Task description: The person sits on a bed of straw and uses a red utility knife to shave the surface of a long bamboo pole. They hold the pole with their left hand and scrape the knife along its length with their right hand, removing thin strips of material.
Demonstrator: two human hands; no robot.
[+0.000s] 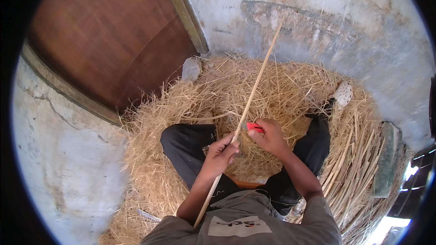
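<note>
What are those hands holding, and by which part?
The left hand grips a long pale stick partway along its length; the right hand holds a small red object, by which part cannot be told.

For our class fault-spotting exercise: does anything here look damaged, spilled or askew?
Yes: the pale plaster wall left of the brown wooden door has a jagged dark crack, breaking its surface. A discoloured grey-brown patch on the far pale wall also looks worn, as though its coating has flaked.

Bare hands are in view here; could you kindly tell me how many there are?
2: the left hand grips the long pale stick; the right hand, beside it, holds a red tool.
</note>
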